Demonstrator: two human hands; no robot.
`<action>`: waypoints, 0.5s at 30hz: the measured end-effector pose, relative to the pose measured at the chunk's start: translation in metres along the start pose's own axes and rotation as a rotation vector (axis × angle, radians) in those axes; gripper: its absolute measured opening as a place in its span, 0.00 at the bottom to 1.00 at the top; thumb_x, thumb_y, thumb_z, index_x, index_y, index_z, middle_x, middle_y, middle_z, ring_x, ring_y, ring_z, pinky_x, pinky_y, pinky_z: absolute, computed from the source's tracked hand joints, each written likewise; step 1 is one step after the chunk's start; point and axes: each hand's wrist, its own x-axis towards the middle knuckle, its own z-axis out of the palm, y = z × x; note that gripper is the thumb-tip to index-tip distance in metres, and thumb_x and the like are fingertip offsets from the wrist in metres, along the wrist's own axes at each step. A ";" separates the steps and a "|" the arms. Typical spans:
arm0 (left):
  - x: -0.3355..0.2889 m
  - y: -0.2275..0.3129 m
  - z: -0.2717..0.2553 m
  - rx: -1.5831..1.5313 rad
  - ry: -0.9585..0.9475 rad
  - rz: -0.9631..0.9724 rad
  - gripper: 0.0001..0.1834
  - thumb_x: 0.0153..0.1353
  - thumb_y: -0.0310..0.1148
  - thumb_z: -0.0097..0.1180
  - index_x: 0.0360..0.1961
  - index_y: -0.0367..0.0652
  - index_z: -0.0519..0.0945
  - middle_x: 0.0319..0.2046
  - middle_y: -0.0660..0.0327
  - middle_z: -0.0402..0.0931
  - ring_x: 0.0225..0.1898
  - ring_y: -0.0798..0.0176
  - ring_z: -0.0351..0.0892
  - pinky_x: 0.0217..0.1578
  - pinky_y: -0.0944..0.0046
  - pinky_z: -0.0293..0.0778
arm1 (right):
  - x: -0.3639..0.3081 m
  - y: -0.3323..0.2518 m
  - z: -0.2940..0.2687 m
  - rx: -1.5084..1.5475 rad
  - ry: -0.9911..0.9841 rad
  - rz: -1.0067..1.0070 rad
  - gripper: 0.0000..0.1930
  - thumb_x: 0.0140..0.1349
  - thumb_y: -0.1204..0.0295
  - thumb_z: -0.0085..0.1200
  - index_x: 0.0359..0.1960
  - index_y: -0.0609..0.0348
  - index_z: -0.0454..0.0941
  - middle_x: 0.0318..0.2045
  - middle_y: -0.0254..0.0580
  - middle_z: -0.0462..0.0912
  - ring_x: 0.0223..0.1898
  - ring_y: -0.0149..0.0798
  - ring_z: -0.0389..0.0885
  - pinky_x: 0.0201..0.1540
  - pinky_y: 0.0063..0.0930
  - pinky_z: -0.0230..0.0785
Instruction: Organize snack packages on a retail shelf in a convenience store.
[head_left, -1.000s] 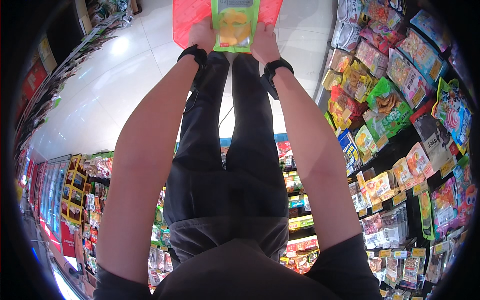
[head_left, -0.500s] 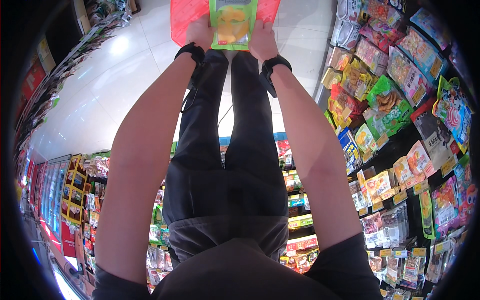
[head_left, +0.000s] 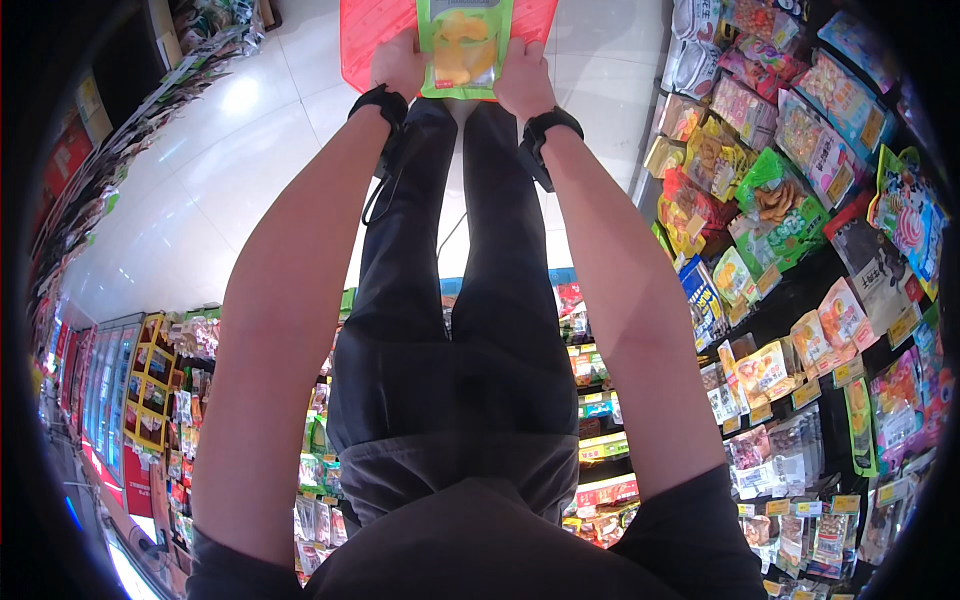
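Between my two hands, at the top of the head view, is a green snack pouch [head_left: 466, 48] with a picture of yellow-orange pieces on its front. My left hand [head_left: 399, 66] is closed at its left edge, fingers curled. At the opposite edge my right hand [head_left: 525, 80] grips it, also closed. A black band sits on each wrist. Behind the pouch lies a red plastic basket [head_left: 366, 48], its upper part cut off by the frame. What the basket holds is hidden.
Pale floor tiles [head_left: 250, 150] stretch below me. On the right, a rack of hanging snack bags [head_left: 780, 210] stands close to my right arm. Other packed shelves [head_left: 600, 430] are behind my legs. A yellow display stand [head_left: 150, 380] and left-hand shelving [head_left: 110, 150] line the left.
The pouch has shifted very slightly up and left, with both hands still on its edges. The right-hand rack sits slightly lower and farther right in view.
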 end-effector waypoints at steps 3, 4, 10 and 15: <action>0.004 0.003 0.002 0.063 -0.038 -0.007 0.12 0.58 0.35 0.63 0.40 0.39 0.82 0.34 0.48 0.84 0.41 0.43 0.84 0.43 0.49 0.78 | 0.003 0.005 -0.004 0.038 0.010 -0.001 0.22 0.56 0.75 0.54 0.52 0.66 0.67 0.51 0.64 0.70 0.55 0.70 0.70 0.60 0.52 0.67; 0.005 -0.005 -0.001 0.080 -0.024 -0.005 0.12 0.58 0.35 0.63 0.40 0.39 0.82 0.34 0.48 0.84 0.41 0.43 0.84 0.43 0.49 0.78 | 0.003 -0.002 -0.004 0.054 0.018 -0.014 0.22 0.56 0.75 0.54 0.52 0.66 0.67 0.51 0.64 0.70 0.55 0.70 0.70 0.60 0.52 0.67; -0.012 -0.039 -0.002 -0.045 -0.146 -0.089 0.14 0.56 0.36 0.63 0.42 0.40 0.82 0.35 0.47 0.84 0.42 0.44 0.85 0.43 0.48 0.79 | -0.010 -0.007 -0.011 0.056 -0.013 -0.191 0.15 0.61 0.70 0.52 0.49 0.61 0.76 0.46 0.57 0.77 0.54 0.68 0.73 0.54 0.55 0.71; -0.078 -0.051 -0.001 -0.055 -0.314 -0.183 0.18 0.57 0.41 0.64 0.42 0.39 0.79 0.38 0.44 0.83 0.44 0.39 0.82 0.44 0.44 0.77 | -0.073 0.001 0.013 0.399 -0.091 -0.046 0.08 0.65 0.70 0.50 0.36 0.64 0.74 0.34 0.61 0.79 0.43 0.64 0.78 0.44 0.52 0.70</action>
